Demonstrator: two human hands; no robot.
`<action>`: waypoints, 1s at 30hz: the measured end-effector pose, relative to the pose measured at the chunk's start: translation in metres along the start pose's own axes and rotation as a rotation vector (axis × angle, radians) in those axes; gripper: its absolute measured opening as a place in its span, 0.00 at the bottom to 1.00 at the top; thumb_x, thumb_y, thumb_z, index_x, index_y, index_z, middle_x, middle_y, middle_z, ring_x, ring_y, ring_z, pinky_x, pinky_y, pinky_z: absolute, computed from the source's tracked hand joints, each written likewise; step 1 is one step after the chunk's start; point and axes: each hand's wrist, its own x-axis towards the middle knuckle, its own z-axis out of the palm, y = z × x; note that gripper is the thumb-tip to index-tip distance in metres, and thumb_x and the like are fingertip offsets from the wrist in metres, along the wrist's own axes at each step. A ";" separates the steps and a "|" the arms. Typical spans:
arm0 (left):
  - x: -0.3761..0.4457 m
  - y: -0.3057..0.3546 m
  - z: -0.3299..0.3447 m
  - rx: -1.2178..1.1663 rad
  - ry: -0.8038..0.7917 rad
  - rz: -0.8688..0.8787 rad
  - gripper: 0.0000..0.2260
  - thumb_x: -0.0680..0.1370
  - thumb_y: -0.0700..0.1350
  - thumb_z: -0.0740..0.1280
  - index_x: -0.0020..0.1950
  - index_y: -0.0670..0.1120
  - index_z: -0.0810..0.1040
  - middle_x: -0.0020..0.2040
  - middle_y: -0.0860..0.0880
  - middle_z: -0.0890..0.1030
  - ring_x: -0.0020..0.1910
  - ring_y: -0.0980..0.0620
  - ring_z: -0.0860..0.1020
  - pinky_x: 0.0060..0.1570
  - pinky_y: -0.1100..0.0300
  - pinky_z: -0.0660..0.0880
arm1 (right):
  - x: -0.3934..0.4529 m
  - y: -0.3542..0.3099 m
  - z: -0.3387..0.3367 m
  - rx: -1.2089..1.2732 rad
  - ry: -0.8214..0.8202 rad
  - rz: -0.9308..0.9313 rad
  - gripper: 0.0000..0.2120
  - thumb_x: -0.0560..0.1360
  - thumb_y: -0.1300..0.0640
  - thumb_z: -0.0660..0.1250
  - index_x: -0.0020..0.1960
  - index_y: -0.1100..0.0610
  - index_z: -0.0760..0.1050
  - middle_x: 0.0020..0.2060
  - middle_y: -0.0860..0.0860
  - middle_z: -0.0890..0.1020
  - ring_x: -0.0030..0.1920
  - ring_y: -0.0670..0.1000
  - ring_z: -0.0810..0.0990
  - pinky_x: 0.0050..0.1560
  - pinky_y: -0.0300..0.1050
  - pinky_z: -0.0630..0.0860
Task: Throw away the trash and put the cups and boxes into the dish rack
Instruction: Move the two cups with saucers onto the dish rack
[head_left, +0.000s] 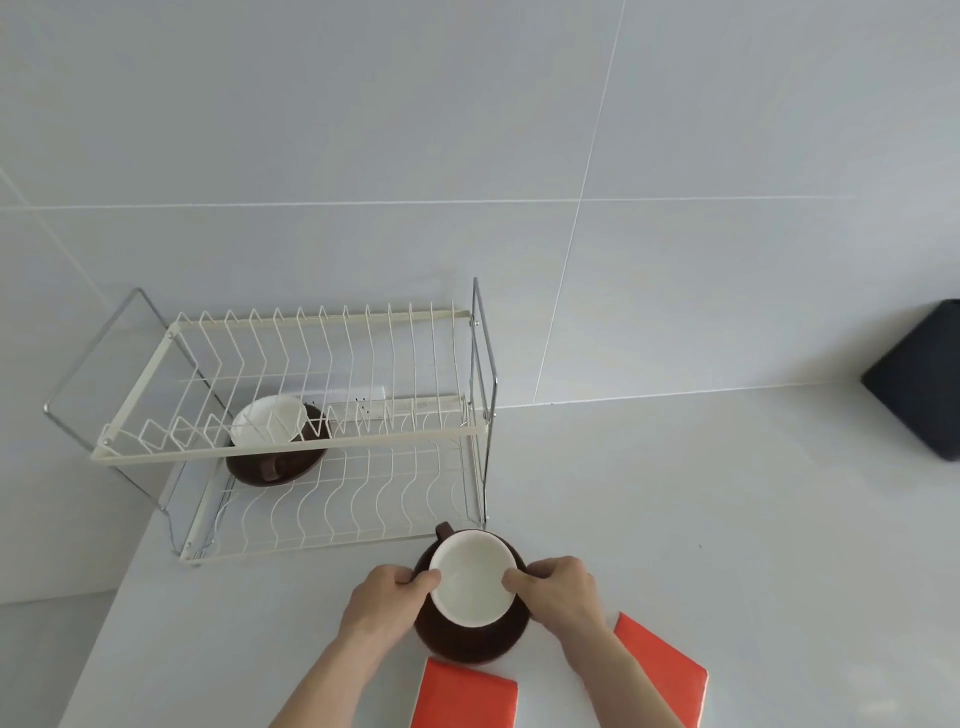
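White counter (675, 519), brown cup (470, 639) gripped between left hand (387, 597) and right hand (558, 587)

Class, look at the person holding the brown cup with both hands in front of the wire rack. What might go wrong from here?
1. Both hands, left hand and right hand, pinch only the rim of the brown cup with white inside; it may slip.
2. The cream wire dish rack's upper tier overhangs the lower shelf, so the cup could knock it.
3. The other brown cup lies tilted inside; a bump could shift it.
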 end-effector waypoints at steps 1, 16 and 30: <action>0.001 -0.001 -0.003 0.003 0.004 0.001 0.14 0.66 0.62 0.67 0.38 0.51 0.78 0.43 0.49 0.83 0.46 0.48 0.81 0.56 0.50 0.77 | 0.000 -0.001 0.002 0.008 -0.005 0.005 0.10 0.56 0.47 0.68 0.26 0.52 0.71 0.25 0.48 0.69 0.27 0.50 0.68 0.30 0.42 0.66; 0.052 0.002 -0.090 -0.059 0.111 0.070 0.13 0.70 0.58 0.68 0.40 0.49 0.83 0.42 0.52 0.84 0.45 0.50 0.81 0.54 0.49 0.78 | 0.013 -0.084 0.068 0.071 0.050 -0.084 0.13 0.63 0.52 0.69 0.26 0.54 0.68 0.25 0.48 0.69 0.28 0.50 0.67 0.27 0.39 0.64; 0.146 0.019 -0.092 -0.112 0.225 0.060 0.13 0.76 0.57 0.67 0.48 0.48 0.80 0.44 0.49 0.82 0.46 0.48 0.79 0.48 0.51 0.74 | 0.097 -0.124 0.104 0.094 0.076 -0.096 0.16 0.65 0.38 0.68 0.37 0.51 0.72 0.39 0.50 0.78 0.39 0.51 0.74 0.42 0.48 0.72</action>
